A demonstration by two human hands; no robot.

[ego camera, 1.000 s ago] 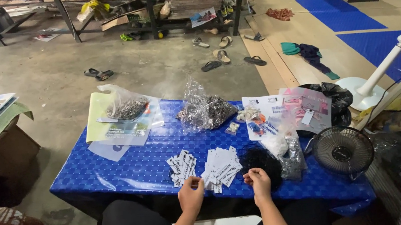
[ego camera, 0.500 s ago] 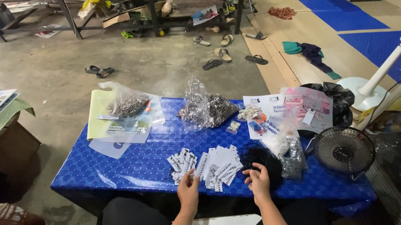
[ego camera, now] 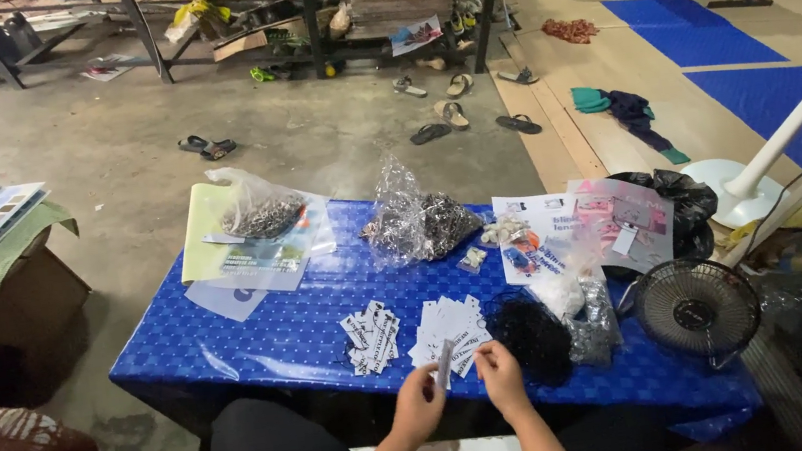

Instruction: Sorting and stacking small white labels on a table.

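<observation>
My left hand (ego camera: 419, 402) and my right hand (ego camera: 499, 376) meet at the near edge of the low blue table (ego camera: 263, 337). Between them they pinch a small white paper tag (ego camera: 444, 362), held upright. Just beyond lie a fanned pile of white tags (ego camera: 451, 325) and a second smaller pile of tags (ego camera: 371, 336). A heap of black netting (ego camera: 534, 333) sits right of my right hand.
On the table stand a clear bag of dark small parts (ego camera: 416, 222), a bag over yellow sheets (ego camera: 255, 227), printed packets (ego camera: 582, 225) and a black bag (ego camera: 686, 208). A small black fan (ego camera: 697, 308) sits at the right. Sandals (ego camera: 449, 114) lie on the concrete floor.
Both hands have risen off the table's near edge and come together, and a white tag is now held up between them. The camera view has tilted slightly.
</observation>
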